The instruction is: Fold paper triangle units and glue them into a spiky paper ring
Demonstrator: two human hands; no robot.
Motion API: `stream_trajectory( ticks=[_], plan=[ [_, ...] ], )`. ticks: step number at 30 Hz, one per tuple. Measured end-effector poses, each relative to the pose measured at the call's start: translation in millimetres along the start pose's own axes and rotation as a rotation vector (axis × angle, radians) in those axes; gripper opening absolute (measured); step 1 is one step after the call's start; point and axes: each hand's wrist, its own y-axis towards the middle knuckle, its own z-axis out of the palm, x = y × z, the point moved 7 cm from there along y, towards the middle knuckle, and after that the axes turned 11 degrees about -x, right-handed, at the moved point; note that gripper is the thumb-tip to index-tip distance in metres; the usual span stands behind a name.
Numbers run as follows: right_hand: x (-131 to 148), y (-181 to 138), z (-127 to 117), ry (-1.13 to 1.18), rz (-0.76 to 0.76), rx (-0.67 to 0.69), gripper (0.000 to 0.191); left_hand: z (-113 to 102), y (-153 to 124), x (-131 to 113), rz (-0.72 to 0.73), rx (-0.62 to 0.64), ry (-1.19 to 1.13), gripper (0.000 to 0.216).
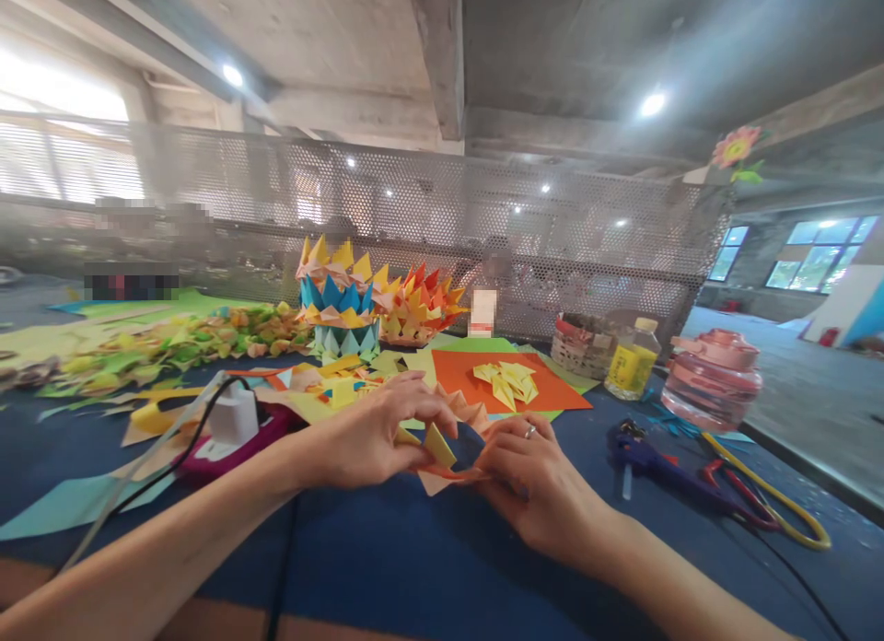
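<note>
A peach paper crown (473,413), a ring with folded points, is held low over the blue table between my hands. My left hand (377,429) is closed at its left side, with a yellow folded paper piece (439,446) between thumb and fingers. Whether that piece touches the ring's inner wall, I cannot tell. Wearing a finger ring, my right hand (529,475) grips the crown's right side, its fingertips partly hidden. More yellow folded pieces (507,383) lie on an orange sheet (552,397) just beyond.
Finished paper crowns (338,300) are stacked behind. Paper scraps (207,337) and a power strip (269,429) with a white plug are left. On the right are a glue gun (649,452), yellow loop handle (794,512), yellow-labelled bottle (632,360), pink jug (715,383) and basket (584,343).
</note>
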Motion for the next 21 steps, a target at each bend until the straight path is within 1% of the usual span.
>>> stream_trajectory(
  ticks=[3,5,9,13,15,16,17,19,21],
  plan=[
    [3,-1,-2,-0.057,-0.054,-0.053,0.009,-5,1,2,-0.008,0.002,-0.002,0.019],
    [3,-1,-2,-0.065,-0.060,-0.057,0.010,-11,3,2,-0.014,0.005,-0.052,0.022],
    [3,-3,3,-0.060,-0.024,0.003,0.010,-22,7,-1,-0.032,0.014,-0.160,0.021],
    [4,-3,5,-0.063,0.039,0.072,0.007,-23,8,-2,-0.040,0.004,-0.159,0.019],
    [3,-2,1,-0.031,0.065,0.078,0.018,-21,7,-3,-0.032,0.004,-0.141,0.019],
    [1,0,-3,-0.011,0.075,0.068,0.023,-20,6,-3,-0.028,0.003,-0.136,0.019],
    [-3,2,-7,0.004,0.084,0.051,0.023,-19,6,-4,-0.025,0.003,-0.133,0.019],
    [-15,7,-17,-0.004,0.101,-0.015,0.018,-17,5,-6,-0.026,0.007,-0.131,0.018],
    [-31,10,-27,-0.053,0.112,-0.078,0.021,-16,4,-9,-0.027,0.009,-0.124,0.018]
  ],
)
